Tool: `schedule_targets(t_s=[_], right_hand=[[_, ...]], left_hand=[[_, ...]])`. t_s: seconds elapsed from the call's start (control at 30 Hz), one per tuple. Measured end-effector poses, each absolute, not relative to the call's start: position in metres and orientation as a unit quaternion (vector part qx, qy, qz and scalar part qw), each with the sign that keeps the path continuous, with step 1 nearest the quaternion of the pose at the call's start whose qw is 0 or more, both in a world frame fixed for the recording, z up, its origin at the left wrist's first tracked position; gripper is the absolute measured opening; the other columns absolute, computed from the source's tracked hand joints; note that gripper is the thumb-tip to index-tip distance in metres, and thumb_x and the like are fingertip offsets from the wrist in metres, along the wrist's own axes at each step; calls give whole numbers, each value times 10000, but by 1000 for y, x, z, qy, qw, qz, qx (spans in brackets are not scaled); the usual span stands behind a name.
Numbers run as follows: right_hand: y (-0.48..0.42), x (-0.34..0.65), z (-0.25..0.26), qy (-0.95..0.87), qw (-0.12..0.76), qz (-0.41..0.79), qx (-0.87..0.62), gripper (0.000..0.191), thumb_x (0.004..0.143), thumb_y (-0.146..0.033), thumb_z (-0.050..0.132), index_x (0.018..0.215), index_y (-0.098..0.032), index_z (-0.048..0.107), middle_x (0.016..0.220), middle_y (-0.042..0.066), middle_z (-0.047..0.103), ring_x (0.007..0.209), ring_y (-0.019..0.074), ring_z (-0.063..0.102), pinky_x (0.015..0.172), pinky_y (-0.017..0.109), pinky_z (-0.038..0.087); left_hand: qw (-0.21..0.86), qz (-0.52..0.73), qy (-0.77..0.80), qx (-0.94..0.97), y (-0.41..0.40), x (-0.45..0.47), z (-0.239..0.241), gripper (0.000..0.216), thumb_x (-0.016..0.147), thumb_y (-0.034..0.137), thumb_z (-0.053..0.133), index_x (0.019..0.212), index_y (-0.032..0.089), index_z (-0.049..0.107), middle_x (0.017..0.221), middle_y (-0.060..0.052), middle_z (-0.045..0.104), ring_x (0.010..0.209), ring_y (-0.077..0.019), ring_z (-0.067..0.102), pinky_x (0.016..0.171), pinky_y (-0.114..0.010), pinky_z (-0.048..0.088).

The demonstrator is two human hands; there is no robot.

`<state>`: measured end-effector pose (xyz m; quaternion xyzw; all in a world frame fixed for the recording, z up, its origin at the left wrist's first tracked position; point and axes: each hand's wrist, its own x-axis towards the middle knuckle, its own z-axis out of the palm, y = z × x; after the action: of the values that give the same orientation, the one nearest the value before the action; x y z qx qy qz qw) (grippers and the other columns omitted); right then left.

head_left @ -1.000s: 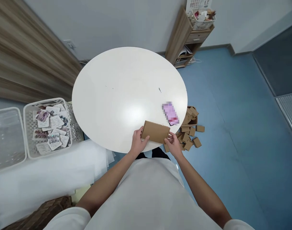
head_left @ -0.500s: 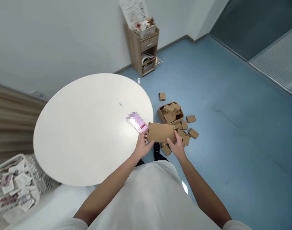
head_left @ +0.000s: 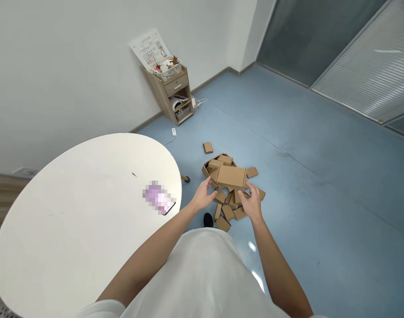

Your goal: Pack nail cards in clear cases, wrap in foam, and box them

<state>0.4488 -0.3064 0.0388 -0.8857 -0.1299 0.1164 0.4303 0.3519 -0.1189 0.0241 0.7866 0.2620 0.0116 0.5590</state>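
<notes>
A closed brown cardboard box [head_left: 231, 176] is in front of me, lower than my hands and over the pile of small boxes. It looks let go, but whether it rests on the pile or is still in the air I cannot tell. My left hand [head_left: 203, 195] is to its left, fingers and thumb apart, with a gap to the box. On the other side, my right hand [head_left: 251, 204] has its thumb and fingers spread close to the box's right end, with nothing between them. Below lies an open carton [head_left: 206, 171] full of small brown boxes, partly covered by the closed box.
A white round table [head_left: 89, 221] fills the left side, with a phone [head_left: 158, 198], partly pixelated, near its edge. Several small cardboard boxes [head_left: 223, 223] lie on the blue floor around the carton. By the wall is a wooden cabinet [head_left: 165, 99] with a basket [head_left: 168, 70] on top.
Both hands have opened and come off the cardboard box, which has dropped away from me toward the pile. My view has turned to the right.
</notes>
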Motion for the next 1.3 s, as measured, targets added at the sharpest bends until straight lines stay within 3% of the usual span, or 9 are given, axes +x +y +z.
schedule_targets(t_s=[0.23, 0.4, 0.77, 1.03, 1.3], right_hand=[[-274, 429, 17, -220, 456, 226, -832, 400, 744, -401, 478, 1078, -187, 530, 1104, 108, 548, 1014, 230, 523, 882, 417, 414], [-211, 401, 31, -330, 474, 320, -751, 387, 745, -398, 492, 1061, -178, 535, 1031, 111, 595, 897, 218, 582, 786, 387, 478], [-117, 219, 94, -585, 338, 432, -597, 412, 763, -392, 480, 1132, -211, 509, 1038, 94, 589, 829, 191, 585, 667, 330, 476], [-106, 79, 92, -666, 262, 458, -527, 416, 766, -399, 482, 1149, -236, 493, 1050, 83, 577, 832, 182, 582, 656, 319, 480], [-97, -8, 94, -730, 160, 482, -458, 374, 771, -357, 485, 1125, -243, 517, 1038, 69, 586, 831, 168, 585, 695, 320, 481]], left_hand=[[577, 57, 352, 735, -107, 276, 30, 457, 718, 275, 580, 1150, 162, 483, 1023, -103, 587, 843, -174, 589, 721, -318, 480], [571, 131, 438, 682, -99, 199, 52, 409, 737, 322, 553, 1119, 182, 511, 1032, -91, 583, 836, -160, 593, 688, -279, 479], [462, 251, 605, 597, -109, 7, 97, 474, 747, 418, 508, 1167, 200, 470, 1089, -85, 557, 878, -174, 595, 714, -276, 468], [401, 312, 684, 523, -152, -140, 83, 448, 755, 399, 499, 1155, 197, 478, 1072, -79, 567, 839, -165, 590, 707, -274, 467], [394, 364, 727, 429, -180, -212, 65, 473, 751, 435, 505, 1156, 193, 474, 1078, -86, 569, 846, -170, 586, 703, -276, 465]])
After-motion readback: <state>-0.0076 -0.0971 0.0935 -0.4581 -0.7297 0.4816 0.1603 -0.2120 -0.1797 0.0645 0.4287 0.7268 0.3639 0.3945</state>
